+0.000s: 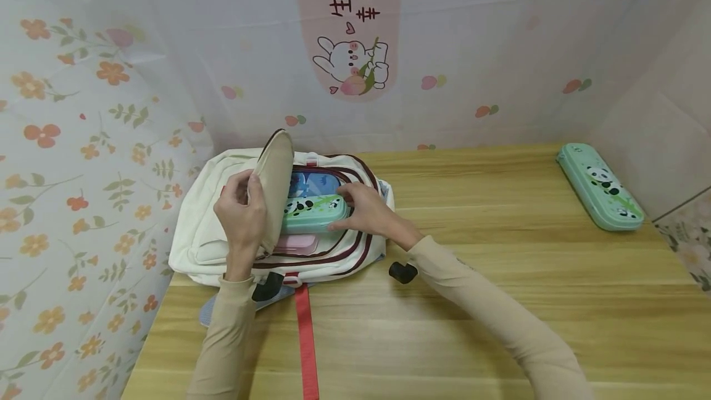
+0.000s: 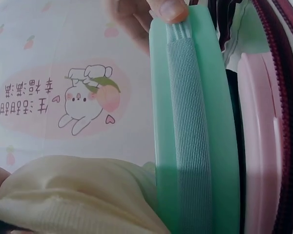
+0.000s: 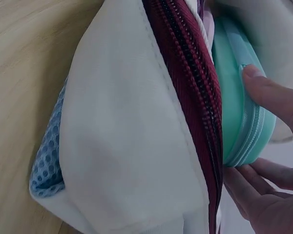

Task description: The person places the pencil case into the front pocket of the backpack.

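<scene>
A cream backpack point(image 1: 202, 215) with dark red zips lies on the table, its pocket unzipped. My left hand point(image 1: 241, 207) pinches the edge of the raised front flap point(image 1: 279, 184) and holds it up. In my right hand point(image 1: 366, 208) is the end of a mint green panda pencil case point(image 1: 313, 215), partly inside the pocket. The right wrist view shows the thumb on the zip side of this case point(image 3: 229, 97) and fingers beneath its end. A blue patterned case point(image 1: 316, 184) lies behind it in the pocket, and a pink case point(image 1: 297, 244) sits on the near side.
Another mint green panda pencil case point(image 1: 600, 187) lies at the table's far right, by the side wall. A red strap point(image 1: 307, 338) runs from the backpack toward the front. Printed cloth point(image 1: 478, 48) covers the wall behind the wooden table point(image 1: 472, 202).
</scene>
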Motion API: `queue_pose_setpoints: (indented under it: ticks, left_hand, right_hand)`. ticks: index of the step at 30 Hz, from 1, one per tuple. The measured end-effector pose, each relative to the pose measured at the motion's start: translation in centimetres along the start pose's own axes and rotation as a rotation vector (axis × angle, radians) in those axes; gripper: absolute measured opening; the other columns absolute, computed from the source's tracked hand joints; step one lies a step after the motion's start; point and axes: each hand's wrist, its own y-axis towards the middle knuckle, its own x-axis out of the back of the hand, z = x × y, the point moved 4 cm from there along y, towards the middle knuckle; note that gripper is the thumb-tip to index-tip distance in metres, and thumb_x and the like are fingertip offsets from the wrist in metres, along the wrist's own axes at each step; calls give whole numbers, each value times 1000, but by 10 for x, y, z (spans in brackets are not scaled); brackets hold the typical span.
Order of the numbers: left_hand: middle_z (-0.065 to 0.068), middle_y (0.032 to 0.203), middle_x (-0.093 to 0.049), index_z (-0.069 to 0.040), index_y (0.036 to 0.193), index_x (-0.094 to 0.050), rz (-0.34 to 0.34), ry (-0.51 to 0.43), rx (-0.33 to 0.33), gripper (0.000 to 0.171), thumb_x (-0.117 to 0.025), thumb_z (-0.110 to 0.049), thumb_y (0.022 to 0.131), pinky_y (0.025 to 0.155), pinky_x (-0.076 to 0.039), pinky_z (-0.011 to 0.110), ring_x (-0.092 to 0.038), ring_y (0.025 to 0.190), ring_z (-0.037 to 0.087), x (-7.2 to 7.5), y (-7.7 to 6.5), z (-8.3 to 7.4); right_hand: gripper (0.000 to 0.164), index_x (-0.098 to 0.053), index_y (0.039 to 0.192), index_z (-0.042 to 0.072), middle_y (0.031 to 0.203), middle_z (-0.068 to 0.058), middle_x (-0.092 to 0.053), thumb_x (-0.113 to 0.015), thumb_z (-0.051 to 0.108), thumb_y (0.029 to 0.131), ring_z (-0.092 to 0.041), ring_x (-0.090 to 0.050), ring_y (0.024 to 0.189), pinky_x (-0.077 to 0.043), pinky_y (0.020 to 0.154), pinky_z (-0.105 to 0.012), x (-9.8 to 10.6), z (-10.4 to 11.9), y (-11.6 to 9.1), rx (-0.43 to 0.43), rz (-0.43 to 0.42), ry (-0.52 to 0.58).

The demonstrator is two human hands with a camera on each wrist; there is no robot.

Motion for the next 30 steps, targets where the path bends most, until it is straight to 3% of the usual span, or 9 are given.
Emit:
queue_pose_setpoints:
  ticks: [11,14,21,30]
  left_hand:
    - [18,81,-66,3,95,-66,-3,-96,56,19,-58,-13,88,65,-48,13,-61,72,4,-1,-4,7]
    - [21,81,-65,6,96,-65,11,-114,59,18,-57,-9,88,64,-48,12,-61,71,5,-3,-4,2]
    - [25,80,-65,11,94,-63,34,-85,28,18,-55,-3,87,61,-47,10,-59,69,4,-6,-7,-27]
    - [25,79,-64,11,94,-63,15,-60,43,18,-56,-4,87,65,-46,11,-59,71,2,0,-8,-24]
  right_hand:
    - [79,-55,121,0,106,-6,-59,-82,43,60,-18,-55,95,-46,82,-31,-13,12,14,39,12,-4]
    - [80,-55,121,0,106,-6,-59,-82,44,60,-18,-54,95,-45,84,-32,-17,15,17,46,20,-16]
    - [80,-55,119,1,110,-7,-58,-83,45,59,-17,-52,102,-43,90,-32,-25,18,19,37,-5,-31]
    - [81,-51,125,1,112,-8,-57,-79,46,64,-19,-52,100,-44,86,-32,-23,11,13,36,25,-5]
